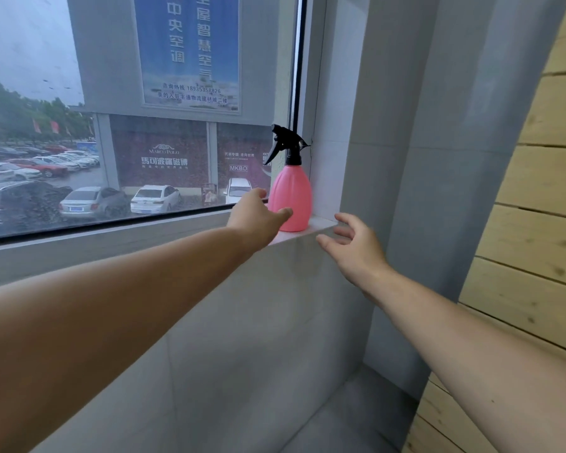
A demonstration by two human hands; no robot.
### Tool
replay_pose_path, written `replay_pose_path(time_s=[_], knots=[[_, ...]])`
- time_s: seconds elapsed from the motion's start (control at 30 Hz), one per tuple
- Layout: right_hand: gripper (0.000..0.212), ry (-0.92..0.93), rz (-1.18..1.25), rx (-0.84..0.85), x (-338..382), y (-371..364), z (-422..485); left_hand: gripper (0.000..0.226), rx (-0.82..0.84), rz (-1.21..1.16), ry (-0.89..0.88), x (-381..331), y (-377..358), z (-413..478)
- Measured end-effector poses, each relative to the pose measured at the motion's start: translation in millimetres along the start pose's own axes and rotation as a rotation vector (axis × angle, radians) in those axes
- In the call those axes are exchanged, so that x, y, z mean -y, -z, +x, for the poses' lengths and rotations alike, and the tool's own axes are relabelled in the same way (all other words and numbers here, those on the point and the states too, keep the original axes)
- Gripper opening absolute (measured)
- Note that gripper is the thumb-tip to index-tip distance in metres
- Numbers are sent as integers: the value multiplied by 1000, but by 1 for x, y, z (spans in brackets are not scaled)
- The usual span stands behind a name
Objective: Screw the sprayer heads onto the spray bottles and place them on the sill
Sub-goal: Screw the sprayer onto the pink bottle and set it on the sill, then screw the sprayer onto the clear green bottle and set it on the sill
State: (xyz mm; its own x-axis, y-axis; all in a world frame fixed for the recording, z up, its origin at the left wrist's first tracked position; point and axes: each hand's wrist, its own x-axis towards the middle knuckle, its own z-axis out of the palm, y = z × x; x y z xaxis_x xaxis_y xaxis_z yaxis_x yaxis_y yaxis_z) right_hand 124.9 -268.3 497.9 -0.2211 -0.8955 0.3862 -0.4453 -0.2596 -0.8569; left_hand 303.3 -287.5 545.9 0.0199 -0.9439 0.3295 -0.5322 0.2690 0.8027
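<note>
Both bare hands reach forward toward a window sill, arms stretched out from the bottom corners of the view. Left hand (pixel 258 214) is at the lower left side of a pink spray bottle (pixel 292 197), fingers loose and not wrapped round it. One fingertip overlaps the bottle's lower body, but whether it touches cannot be told. Right hand (pixel 352 246) hovers just in front of the sill's right end, to the lower right of the bottle and apart from it. Its fingers are spread and gently curved, holding nothing.

The bottle stands upright on the white sill (pixel 322 226), its long axis vertical, at the sill's far right end. It sits close to the corner where the window frame meets the side wall. A black sprayer head (pixel 285 145) sits on its neck. The nozzle points left and slightly up, along the glass, and the trigger hangs down on the left side.

Behind the bottle is a large window (pixel 111 142), wet with drops. Through it show rows of parked cars (pixel 154 198) and a building with a blue banner (pixel 190 50) bearing Chinese lettering. Below the sill runs a grey tiled wall (pixel 242 322). To the right stands a grey pillar (pixel 438 158), and beyond it a wall of pale wooden planks (pixel 543 191).
</note>
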Motion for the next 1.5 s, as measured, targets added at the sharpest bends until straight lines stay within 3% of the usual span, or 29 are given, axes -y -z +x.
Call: replay_pose_path(time_s=[0.13,0.3,0.53,0.73,0.8,0.93,1.17,1.37,1.5], knots=[[57,-71,27,17,-10,26,-48,61,-9,-5,-45,0,-9,-47],[35,-194,18,18,-39,67,-132,50,232,18,-39,16,-53,-123],[17,-492,-131,65,-150,109,-254,52,690,73,200,80,-166,-234],[11,-806,-216,115,-257,123,-332,60,938,165,421,150,-252,-319],[4,-904,-212,137,-283,123,-351,64,984,234,442,171,-272,-338],[11,-1053,-173,102,-332,116,-371,74,1033,256,499,202,-306,-358],[57,-1162,-151,48,-404,94,-375,86,1089,330,469,238,-354,-374],[60,-1182,-232,-68,-440,81,-368,81,1136,408,461,259,-373,-381],[41,-1195,-259,-105,-450,72,-365,81,1143,408,513,267,-374,-388]])
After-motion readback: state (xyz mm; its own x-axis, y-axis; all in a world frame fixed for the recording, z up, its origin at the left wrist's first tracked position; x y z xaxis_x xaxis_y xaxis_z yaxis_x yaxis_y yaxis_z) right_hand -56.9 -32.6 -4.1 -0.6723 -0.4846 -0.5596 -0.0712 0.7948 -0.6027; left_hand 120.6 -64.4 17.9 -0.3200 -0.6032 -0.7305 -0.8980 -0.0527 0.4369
